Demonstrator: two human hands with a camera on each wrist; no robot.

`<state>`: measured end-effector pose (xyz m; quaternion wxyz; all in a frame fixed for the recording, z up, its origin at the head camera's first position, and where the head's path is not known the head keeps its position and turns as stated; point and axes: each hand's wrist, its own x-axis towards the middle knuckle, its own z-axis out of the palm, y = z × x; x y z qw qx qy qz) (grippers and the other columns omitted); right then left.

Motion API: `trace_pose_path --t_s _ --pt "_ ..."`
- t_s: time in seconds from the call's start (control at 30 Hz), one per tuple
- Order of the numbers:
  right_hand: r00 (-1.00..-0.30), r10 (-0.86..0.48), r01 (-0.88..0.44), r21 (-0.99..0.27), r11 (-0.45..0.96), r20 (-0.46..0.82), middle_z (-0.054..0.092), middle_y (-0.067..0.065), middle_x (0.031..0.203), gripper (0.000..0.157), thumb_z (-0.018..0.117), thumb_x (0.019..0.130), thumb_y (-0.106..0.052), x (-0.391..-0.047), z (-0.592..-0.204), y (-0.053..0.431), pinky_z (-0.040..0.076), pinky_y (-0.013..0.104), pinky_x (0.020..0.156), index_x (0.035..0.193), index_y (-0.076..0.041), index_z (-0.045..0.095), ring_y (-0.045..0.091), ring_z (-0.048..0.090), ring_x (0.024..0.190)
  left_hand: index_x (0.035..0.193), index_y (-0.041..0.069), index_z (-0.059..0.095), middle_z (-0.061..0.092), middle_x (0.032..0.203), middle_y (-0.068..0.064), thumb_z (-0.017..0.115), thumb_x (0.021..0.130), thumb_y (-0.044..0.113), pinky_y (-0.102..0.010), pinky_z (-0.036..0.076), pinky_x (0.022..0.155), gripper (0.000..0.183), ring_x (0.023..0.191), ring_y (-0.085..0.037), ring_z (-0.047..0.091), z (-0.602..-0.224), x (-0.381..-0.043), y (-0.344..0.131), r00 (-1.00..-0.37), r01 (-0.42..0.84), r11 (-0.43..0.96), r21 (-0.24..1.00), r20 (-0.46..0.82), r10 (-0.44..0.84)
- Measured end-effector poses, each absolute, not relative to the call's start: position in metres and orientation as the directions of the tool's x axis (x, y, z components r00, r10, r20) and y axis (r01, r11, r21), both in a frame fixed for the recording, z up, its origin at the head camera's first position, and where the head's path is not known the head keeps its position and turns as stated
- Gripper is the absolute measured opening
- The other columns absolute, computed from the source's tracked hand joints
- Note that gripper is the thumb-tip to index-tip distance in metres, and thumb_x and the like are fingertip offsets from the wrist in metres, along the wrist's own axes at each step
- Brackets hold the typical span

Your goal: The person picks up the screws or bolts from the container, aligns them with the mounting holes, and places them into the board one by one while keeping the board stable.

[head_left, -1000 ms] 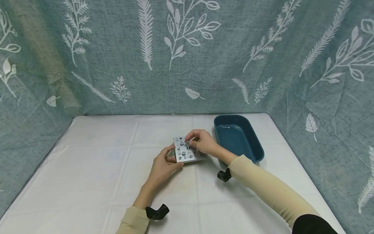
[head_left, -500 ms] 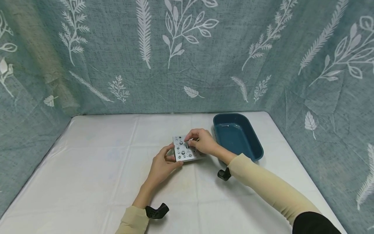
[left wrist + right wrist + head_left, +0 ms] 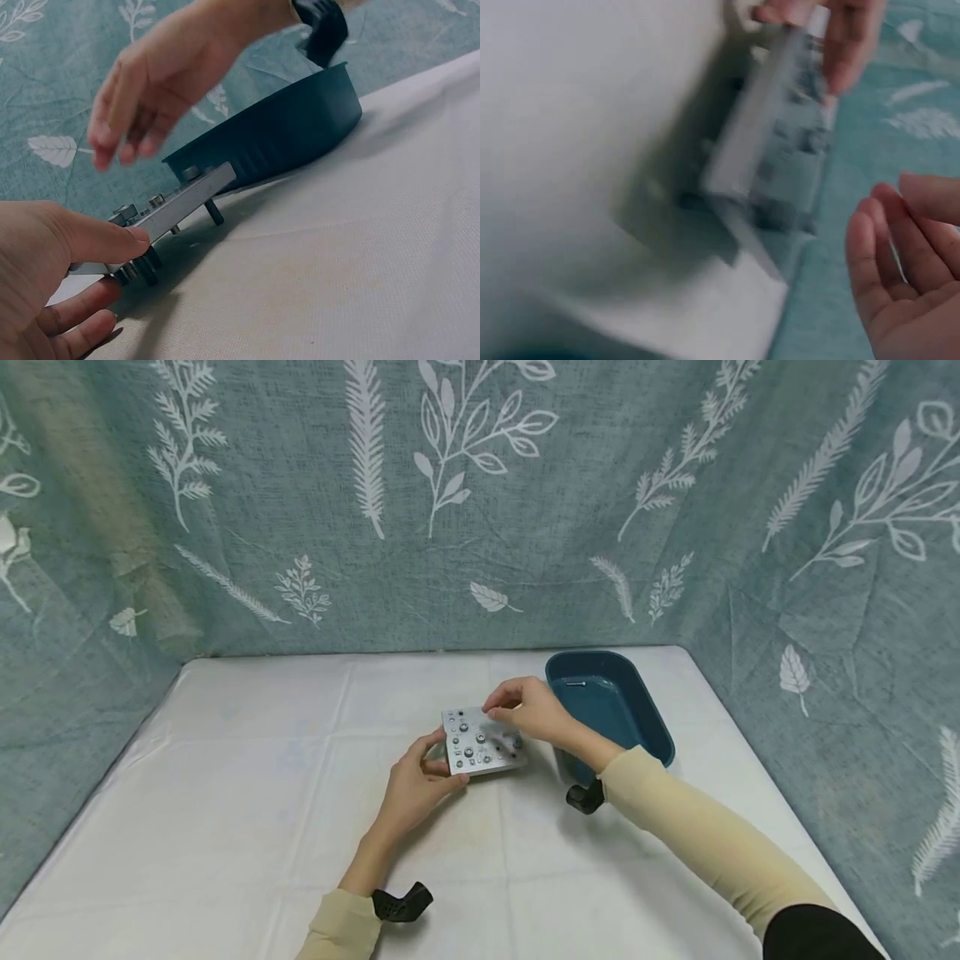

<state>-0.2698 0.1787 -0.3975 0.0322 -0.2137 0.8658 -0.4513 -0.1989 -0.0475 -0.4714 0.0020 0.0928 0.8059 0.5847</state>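
My left hand point(image 3: 417, 781) grips the left edge of a silver metal plate point(image 3: 501, 760), thumb at the near edge and fingers underneath. Several bolts point(image 3: 156, 200) poke up from the plate, and their shanks come through below it in the left wrist view. One bolt point(image 3: 481, 738) sits in the plate's middle. The plate is held tilted, above the white cloth. Over the plate's far right part, apart from it, my right hand point(image 3: 534, 706) hovers with fingers loosely bent. In the right wrist view nothing shows between its fingertips.
A dark teal tray point(image 3: 660, 731) stands at the right, partly behind my right forearm, with a small screw point(image 3: 575, 683) inside at its far end. White cloth point(image 3: 247, 793) covers the table. A leaf-patterned green curtain point(image 3: 405, 585) encloses the back and sides.
My right hand has let go of the bolt at the plate's middle and moved up and right. That bolt now sits lower in the plate. My left hand keeps its grip.
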Motion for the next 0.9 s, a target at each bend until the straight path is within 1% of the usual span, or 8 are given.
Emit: trace_pose_path --t_s 0.13,0.27,0.43,0.53,0.63,0.73,0.83,0.9 --pt "-0.942 -0.287 -0.286 -0.867 0.408 0.176 0.071 0.008 0.093 0.013 0.07 0.094 -0.014 -0.281 -0.376 0.199 0.055 0.039 0.072 0.102 -0.005 0.073 0.033 0.066 0.088 0.146 0.007 0.044 0.047 0.145 -0.015 0.084 0.078 0.007 -0.034 0.053 0.075 0.079 0.087 -0.02 0.068 -0.471 -0.199 -0.046 -0.983 0.149 0.295 0.944 0.109 0.15" --pt "-0.975 -0.124 -0.217 -0.924 0.314 0.186 0.067 0.022 0.104 0.023 0.07 0.094 -0.016 -0.303 -0.364 0.231 0.054 0.046 0.078 0.108 0.002 0.069 0.04 0.062 0.094 0.146 0.006 0.044 0.045 0.147 -0.015 0.084 0.078 0.006 -0.034 0.052 0.075 0.079 0.086 -0.019 0.067 -0.471 -0.199 -0.045 -0.982 0.157 0.298 0.942 0.117 0.146" --pt "-0.999 0.033 -0.019 -0.975 0.219 0.027 0.064 0.025 0.113 0.034 0.068 0.095 -0.015 -0.324 -0.375 0.27 0.049 0.05 0.09 0.118 0.009 0.064 0.04 0.06 0.103 0.146 0.006 0.045 0.045 0.146 -0.015 0.084 0.077 0.006 -0.035 0.052 0.075 0.079 0.087 -0.019 0.067 -0.471 -0.198 -0.046 -0.984 0.151 0.307 0.94 0.112 0.141" --pt "-0.997 0.054 0.061 -0.966 0.251 -0.049 0.064 0.022 0.116 0.034 0.067 0.095 -0.011 -0.329 -0.386 0.285 0.048 0.048 0.092 0.122 0.01 0.061 0.039 0.06 0.107 0.146 0.007 0.045 0.045 0.146 -0.015 0.085 0.077 0.008 -0.036 0.052 0.076 0.079 0.087 -0.019 0.067 -0.472 -0.198 -0.047 -0.984 0.148 0.311 0.939 0.108 0.142" --pt "-0.998 0.031 0.068 -0.939 0.337 -0.062 0.063 0.023 0.117 0.032 0.066 0.095 -0.005 -0.333 -0.396 0.296 0.049 0.047 0.091 0.122 0.011 0.061 0.036 0.061 0.107 0.146 0.008 0.045 0.047 0.145 -0.014 0.085 0.077 0.008 -0.037 0.052 0.077 0.079 0.086 -0.019 0.067 -0.473 -0.198 -0.048 -0.983 0.153 0.311 0.938 0.113 0.142" --pt "-0.998 0.015 0.057 -0.917 0.394 -0.055 0.064 0.025 0.114 0.027 0.062 0.094 0.005 -0.338 -0.406 0.305 0.05 0.048 0.09 0.119 0.012 0.061 0.03 0.065 0.1 0.146 0.007 0.045 0.046 0.145 -0.014 0.084 0.078 0.008 -0.037 0.052 0.077 0.079 0.086 -0.019 0.067 -0.473 -0.198 -0.048 -0.982 0.162 0.306 0.938 0.123 0.144" --pt "-0.998 0.019 0.064 -0.916 0.396 -0.062 0.067 0.025 0.106 0.026 0.057 0.091 0.015 -0.343 -0.414 0.312 0.051 0.046 0.088 0.117 0.015 0.061 0.023 0.068 0.089 0.146 0.007 0.045 0.046 0.145 -0.014 0.084 0.078 0.008 -0.036 0.052 0.076 0.078 0.086 -0.018 0.067 -0.473 -0.199 -0.048 -0.981 0.166 0.303 0.938 0.125 0.15" --pt "-0.997 0.029 0.081 -0.913 0.401 -0.075 0.068 0.023 0.102 0.026 0.058 0.09 0.016 -0.345 -0.418 0.314 0.052 0.043 0.087 0.116 0.015 0.061 0.019 0.068 0.085 0.146 0.008 0.045 0.049 0.142 -0.014 0.084 0.078 0.008 -0.035 0.052 0.076 0.079 0.086 -0.018 0.067 -0.473 -0.199 -0.048 -0.981 0.165 0.305 0.938 0.123 0.153"
